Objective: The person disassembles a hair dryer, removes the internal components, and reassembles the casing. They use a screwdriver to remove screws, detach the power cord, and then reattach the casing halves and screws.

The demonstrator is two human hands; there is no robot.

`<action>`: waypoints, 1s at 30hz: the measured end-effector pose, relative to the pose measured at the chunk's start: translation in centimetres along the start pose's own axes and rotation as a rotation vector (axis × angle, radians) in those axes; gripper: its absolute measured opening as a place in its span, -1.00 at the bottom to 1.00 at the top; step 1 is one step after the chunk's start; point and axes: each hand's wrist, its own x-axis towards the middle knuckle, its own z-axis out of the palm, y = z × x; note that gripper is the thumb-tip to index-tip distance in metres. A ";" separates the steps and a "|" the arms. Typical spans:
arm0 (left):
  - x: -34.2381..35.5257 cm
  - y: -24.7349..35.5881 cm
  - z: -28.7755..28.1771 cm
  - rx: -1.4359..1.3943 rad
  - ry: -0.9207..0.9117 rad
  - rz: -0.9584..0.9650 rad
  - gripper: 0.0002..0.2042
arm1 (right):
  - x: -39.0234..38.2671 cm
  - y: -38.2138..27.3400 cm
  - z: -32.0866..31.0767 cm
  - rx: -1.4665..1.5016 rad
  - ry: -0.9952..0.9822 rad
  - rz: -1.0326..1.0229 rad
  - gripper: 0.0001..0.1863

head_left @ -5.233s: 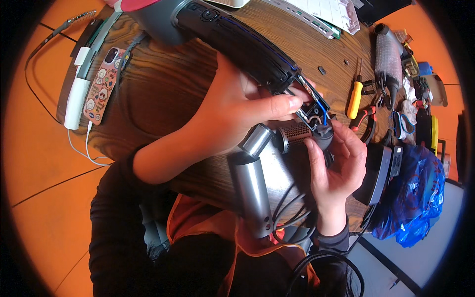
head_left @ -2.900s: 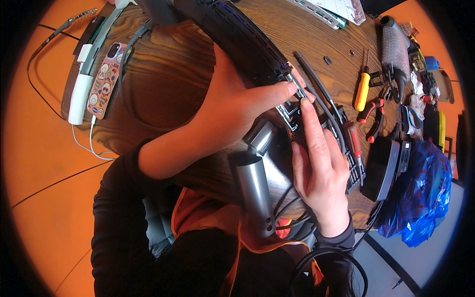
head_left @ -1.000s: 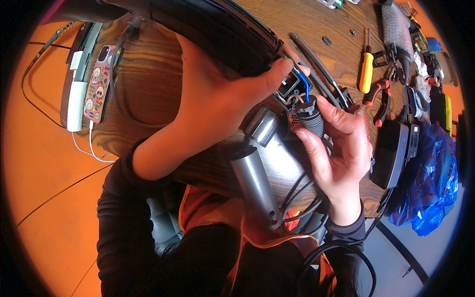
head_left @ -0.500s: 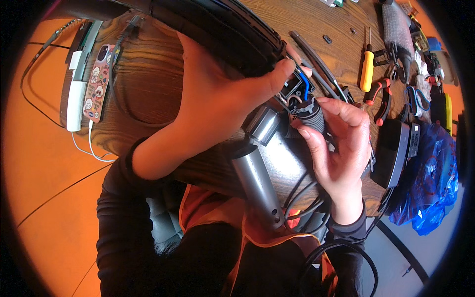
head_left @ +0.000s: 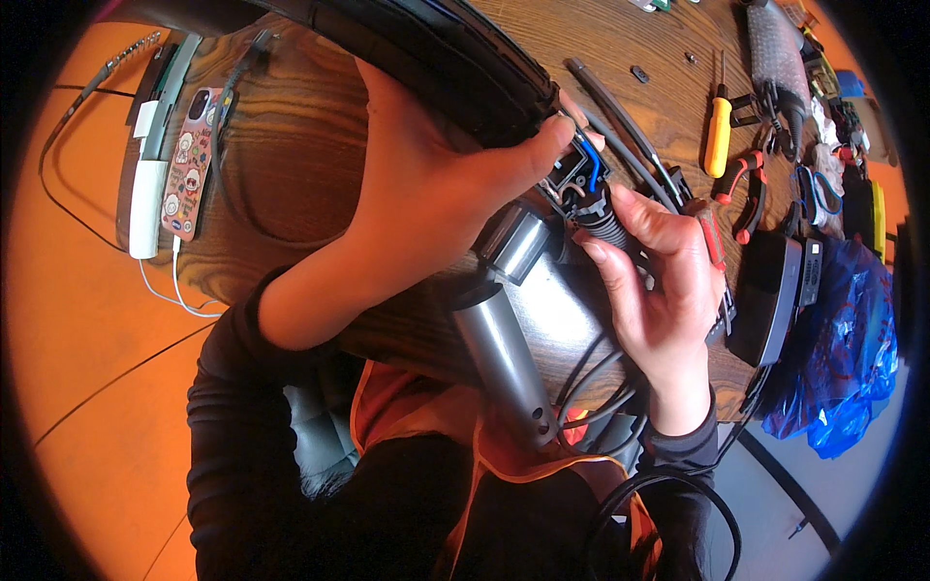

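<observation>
black housing (head_left: 436, 48) is lying across the wooden table (head_left: 291, 145), and i am pinching its end in my left hand (head_left: 436, 194), closed tight. beside that end, my right hand (head_left: 659, 281) is curling half shut around the ribbed cable (head_left: 605, 225). i judge steadying the housing matters while feeding the blue wire (head_left: 591, 176) gently.
</observation>
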 end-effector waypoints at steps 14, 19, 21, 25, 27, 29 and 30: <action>-0.2 0.4 0.9 -0.307 0.147 -0.190 -0.81 | 1.1 -0.1 -1.7 -0.029 0.090 -0.011 -0.75; -0.5 1.0 1.3 -0.257 0.206 -0.302 -0.52 | 1.5 0.9 -3.9 -0.204 0.377 0.029 -0.78; -0.4 1.2 1.3 -0.357 0.184 -0.313 -0.51 | 1.6 1.5 -6.9 -0.201 0.492 0.188 -0.74; -0.4 1.5 1.6 -0.396 0.198 -0.295 -0.49 | 1.1 3.8 -11.0 -0.307 0.662 0.348 -0.70; -0.5 1.7 1.8 -0.434 0.192 -0.277 -0.40 | 0.7 4.9 -11.8 -0.429 0.689 0.396 -0.73; -0.5 1.7 1.9 -0.305 0.225 -0.334 -0.42 | 0.3 5.7 -12.2 -0.522 0.671 0.492 -0.76; -0.6 1.7 1.9 -0.307 0.218 -0.332 -0.42 | 0.2 6.0 -12.1 -0.567 0.656 0.511 -0.81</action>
